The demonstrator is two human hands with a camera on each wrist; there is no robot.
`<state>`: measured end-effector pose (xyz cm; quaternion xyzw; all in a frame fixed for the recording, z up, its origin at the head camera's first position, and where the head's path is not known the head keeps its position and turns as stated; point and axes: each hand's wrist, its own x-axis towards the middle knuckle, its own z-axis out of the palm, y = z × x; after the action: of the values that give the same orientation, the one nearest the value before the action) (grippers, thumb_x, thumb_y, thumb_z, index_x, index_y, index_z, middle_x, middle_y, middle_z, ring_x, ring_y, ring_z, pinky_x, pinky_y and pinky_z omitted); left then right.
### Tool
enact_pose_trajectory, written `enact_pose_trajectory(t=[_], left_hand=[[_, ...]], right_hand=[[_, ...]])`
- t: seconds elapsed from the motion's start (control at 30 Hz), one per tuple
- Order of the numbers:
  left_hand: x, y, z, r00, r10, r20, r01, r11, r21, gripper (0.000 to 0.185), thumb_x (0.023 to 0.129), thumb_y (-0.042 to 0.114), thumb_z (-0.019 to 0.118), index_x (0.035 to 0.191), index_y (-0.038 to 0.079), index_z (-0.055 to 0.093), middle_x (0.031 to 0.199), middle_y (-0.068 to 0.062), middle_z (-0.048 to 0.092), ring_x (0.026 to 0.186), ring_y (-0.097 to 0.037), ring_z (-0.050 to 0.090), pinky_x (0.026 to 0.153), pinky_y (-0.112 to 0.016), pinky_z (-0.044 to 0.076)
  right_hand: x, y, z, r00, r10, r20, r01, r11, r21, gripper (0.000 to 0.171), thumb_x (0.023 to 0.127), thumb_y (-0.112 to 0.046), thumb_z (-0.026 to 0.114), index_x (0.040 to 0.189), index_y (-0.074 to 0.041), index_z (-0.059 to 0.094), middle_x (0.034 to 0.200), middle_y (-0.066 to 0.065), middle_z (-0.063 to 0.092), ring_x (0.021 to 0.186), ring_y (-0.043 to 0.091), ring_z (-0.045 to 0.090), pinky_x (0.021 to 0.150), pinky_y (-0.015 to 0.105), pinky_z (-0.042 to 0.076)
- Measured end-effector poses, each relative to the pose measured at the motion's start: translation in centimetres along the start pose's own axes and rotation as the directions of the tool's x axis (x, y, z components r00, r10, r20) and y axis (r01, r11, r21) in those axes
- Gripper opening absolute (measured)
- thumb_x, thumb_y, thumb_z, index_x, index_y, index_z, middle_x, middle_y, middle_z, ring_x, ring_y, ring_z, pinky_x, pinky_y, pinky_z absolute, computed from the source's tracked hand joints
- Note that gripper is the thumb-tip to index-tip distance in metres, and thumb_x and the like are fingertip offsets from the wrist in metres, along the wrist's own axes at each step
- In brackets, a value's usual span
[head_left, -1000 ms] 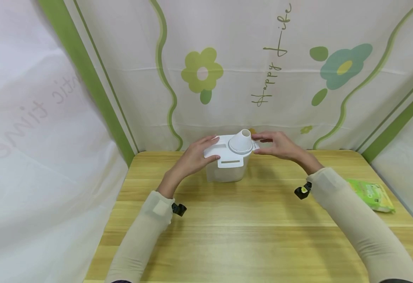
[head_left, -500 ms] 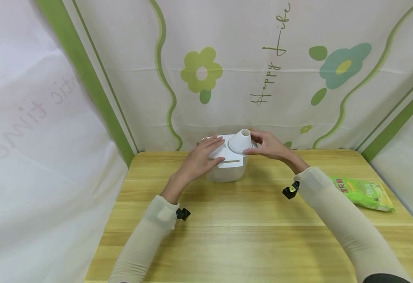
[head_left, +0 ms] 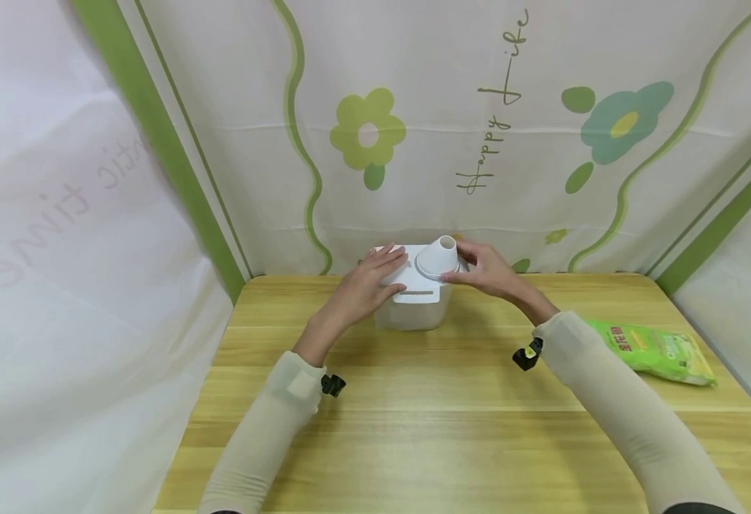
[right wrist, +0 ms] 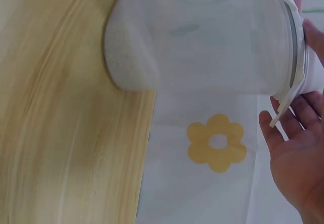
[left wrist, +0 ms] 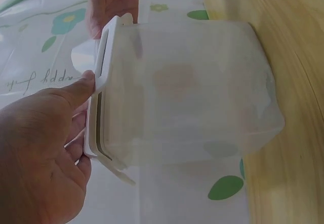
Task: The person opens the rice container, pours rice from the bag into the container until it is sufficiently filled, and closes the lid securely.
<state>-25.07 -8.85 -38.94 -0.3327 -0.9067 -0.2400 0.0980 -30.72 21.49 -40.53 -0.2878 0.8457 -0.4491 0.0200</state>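
A clear plastic storage container stands upright at the far edge of the table, a pale layer showing at its bottom in the right wrist view. Its white lid is seated on top. From the lid's right half rises a white cone-shaped spout with a round opening. My left hand rests on the lid's left half, fingers extended over it and thumb at the front edge. My right hand holds the spout's base, thumb in front and fingers behind.
A green printed packet lies on the right of the wooden table. Directly behind the container hangs a white curtain with flowers and lettering. Curtains also close off both sides.
My right hand has moved left from the lid's edge tab to the spout's base. My left hand has slid farther onto the lid. The container stays in place.
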Motion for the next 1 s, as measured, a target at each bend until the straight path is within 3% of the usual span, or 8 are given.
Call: enact_pose_trajectory(t=[0.2,0.47,0.63,0.77,1.0], left_hand=[[0.2,-0.3,-0.2,0.997,-0.072,0.023,0.072,0.997,0.008,0.06,0.104,0.028,0.07,0.158,0.011,0.05,0.169,-0.009,0.038,0.161,-0.026,0.025,0.129,-0.043,0.025],[0.2,-0.6,0.2,0.99,-0.138,-0.023,0.137,0.99,-0.035,0.055,0.108,0.024,0.064,0.159,0.009,0.048,0.171,-0.011,0.032,0.162,-0.03,0.022,0.128,-0.045,0.027],[0.4,-0.7,0.2,0.992,-0.125,-0.03,0.123,0.991,-0.054,0.053,0.108,0.021,0.063,0.158,0.009,0.049,0.171,-0.012,0.031,0.162,-0.032,0.022,0.128,-0.046,0.027],[0.6,-0.9,0.0,0.994,-0.111,0.001,0.111,0.992,-0.055,0.053,0.109,0.021,0.061,0.159,0.01,0.047,0.171,-0.014,0.03,0.162,-0.031,0.02,0.128,-0.047,0.026],[1.0,-1.4,-0.3,0.995,-0.091,0.037,0.093,0.994,-0.06,0.052,0.11,0.019,0.059,0.16,0.011,0.046,0.172,-0.016,0.028,0.162,-0.033,0.019,0.129,-0.05,0.025]], right_hand=[[-0.8,-0.2,0.2,1.0,-0.008,-0.028,0.008,1.0,0.002,0.066,0.091,-0.018,0.087,0.148,0.0,0.059,0.144,0.019,0.064,0.135,0.036,0.059,0.119,0.053,0.043],[-2.2,-0.6,0.7,0.997,-0.064,-0.051,0.06,0.995,-0.077,0.066,0.092,-0.023,0.085,0.149,-0.002,0.06,0.148,0.017,0.063,0.135,0.037,0.061,0.112,0.056,0.049],[-2.9,-1.2,0.9,0.995,-0.082,-0.062,0.074,0.99,-0.12,0.065,0.094,-0.025,0.084,0.149,0.0,0.059,0.149,0.018,0.061,0.134,0.039,0.062,0.109,0.055,0.051],[-3.5,-1.6,1.2,0.989,-0.101,-0.107,0.084,0.984,-0.159,0.064,0.093,-0.026,0.085,0.146,0.001,0.062,0.145,0.018,0.063,0.13,0.039,0.065,0.106,0.056,0.053],[-4.2,-2.2,2.3,0.958,-0.212,-0.196,0.151,0.946,-0.285,0.06,0.087,-0.025,0.09,0.136,0.003,0.069,0.133,0.019,0.071,0.124,0.039,0.068,0.103,0.058,0.055]])
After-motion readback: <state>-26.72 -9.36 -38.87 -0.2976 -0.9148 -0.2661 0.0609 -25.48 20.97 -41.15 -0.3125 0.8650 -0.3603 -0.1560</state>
